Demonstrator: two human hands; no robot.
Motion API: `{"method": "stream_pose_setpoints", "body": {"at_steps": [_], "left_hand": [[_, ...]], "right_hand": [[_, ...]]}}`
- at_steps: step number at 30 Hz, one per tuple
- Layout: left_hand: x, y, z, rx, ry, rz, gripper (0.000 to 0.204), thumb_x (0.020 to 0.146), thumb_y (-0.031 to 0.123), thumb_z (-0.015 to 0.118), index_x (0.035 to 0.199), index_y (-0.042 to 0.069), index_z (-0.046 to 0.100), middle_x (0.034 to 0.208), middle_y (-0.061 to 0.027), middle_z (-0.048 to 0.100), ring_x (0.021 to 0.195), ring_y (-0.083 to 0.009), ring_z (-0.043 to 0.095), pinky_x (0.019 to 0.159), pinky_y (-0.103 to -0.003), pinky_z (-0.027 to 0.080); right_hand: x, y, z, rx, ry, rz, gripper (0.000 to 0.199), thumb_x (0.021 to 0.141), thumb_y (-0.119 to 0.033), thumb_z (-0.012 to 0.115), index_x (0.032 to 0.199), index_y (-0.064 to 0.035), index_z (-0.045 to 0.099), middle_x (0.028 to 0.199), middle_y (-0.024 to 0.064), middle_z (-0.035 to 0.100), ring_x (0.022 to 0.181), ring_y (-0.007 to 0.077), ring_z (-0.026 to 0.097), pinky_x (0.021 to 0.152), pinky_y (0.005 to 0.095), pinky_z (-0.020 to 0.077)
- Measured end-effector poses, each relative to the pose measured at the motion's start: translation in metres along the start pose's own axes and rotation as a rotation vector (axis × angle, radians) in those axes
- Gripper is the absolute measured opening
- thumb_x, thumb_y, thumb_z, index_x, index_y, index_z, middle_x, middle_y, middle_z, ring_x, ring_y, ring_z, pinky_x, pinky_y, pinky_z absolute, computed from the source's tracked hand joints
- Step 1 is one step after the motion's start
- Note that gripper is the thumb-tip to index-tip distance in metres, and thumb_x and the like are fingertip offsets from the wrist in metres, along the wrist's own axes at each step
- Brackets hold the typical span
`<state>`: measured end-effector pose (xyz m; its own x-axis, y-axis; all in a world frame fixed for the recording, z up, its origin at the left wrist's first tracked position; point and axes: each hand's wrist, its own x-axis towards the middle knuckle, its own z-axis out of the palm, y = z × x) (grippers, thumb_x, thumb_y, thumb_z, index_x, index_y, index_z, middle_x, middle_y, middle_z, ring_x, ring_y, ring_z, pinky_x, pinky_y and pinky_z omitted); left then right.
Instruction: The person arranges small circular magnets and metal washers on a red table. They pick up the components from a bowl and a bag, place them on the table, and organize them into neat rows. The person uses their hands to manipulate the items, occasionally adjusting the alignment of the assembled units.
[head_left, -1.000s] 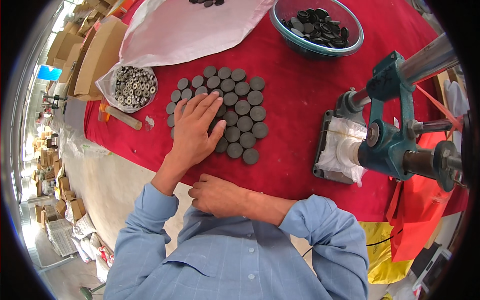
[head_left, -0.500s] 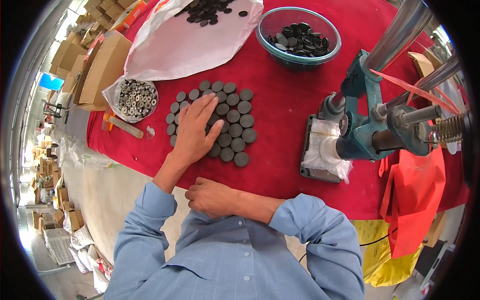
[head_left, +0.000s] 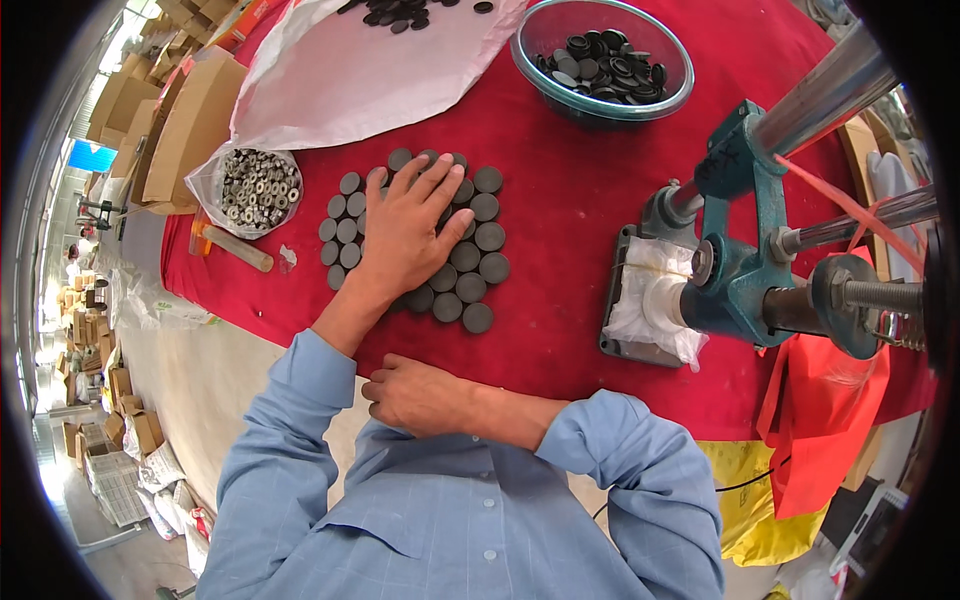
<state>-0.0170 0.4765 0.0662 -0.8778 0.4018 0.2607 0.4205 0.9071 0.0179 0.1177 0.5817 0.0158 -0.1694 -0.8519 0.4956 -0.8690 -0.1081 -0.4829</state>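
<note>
Flat round dark-grey discs (head_left: 489,236) lie close together in rows on the red tablecloth (head_left: 560,250). My left hand (head_left: 405,230) rests palm down over the middle of them, fingers stretched and a little spread; it hides several discs. Just in front of me, at the table's near edge, my right hand (head_left: 420,395) lies with its fingers curled in. No object shows in it, though its palm is hidden.
A clear bowl (head_left: 608,112) of black caps stands at the back. Left of it lies a white sack (head_left: 370,90) with more caps. A bag of metal nuts (head_left: 260,190), a handled tool (head_left: 238,248) and a cardboard box (head_left: 195,130) sit left; a green press (head_left: 735,200) stands right.
My left hand has shifted slightly up and to the right over the discs, its fingers spreading more. My right hand stays curled at the table edge. The view has moved a little.
</note>
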Motion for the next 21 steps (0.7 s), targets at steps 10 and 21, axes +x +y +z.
{"method": "stream_pose_setpoints", "body": {"at_steps": [10,21], "left_hand": [[-0.01,-0.017,-0.007,-0.18,0.083,-0.01,0.052,0.105,0.03,0.068,0.152,0.009,0.061,0.16,-0.0108,0.058,0.153,-0.0344,0.048,0.125,-0.058,0.032],[-0.084,0.043,-0.047,-0.367,0.11,0.187,0.044,0.07,0.024,0.096,0.11,0.017,0.08,0.107,-0.001,0.065,0.102,-0.0254,0.062,0.093,-0.045,0.045]], "right_hand": [[0.003,0.004,0.0,-0.025,0.006,-0.016,0.005,0.076,-0.014,0.074,0.076,-0.0098,0.076,0.09,0.0043,0.069,0.09,0.0241,0.069,0.089,0.0395,0.0517],[-0.005,0.001,0.032,0.013,0.109,0.074,0.013,0.081,-0.009,0.071,0.09,-0.0062,0.08,0.105,0.0116,0.078,0.105,0.0309,0.072,0.094,0.0443,0.0542]]}}
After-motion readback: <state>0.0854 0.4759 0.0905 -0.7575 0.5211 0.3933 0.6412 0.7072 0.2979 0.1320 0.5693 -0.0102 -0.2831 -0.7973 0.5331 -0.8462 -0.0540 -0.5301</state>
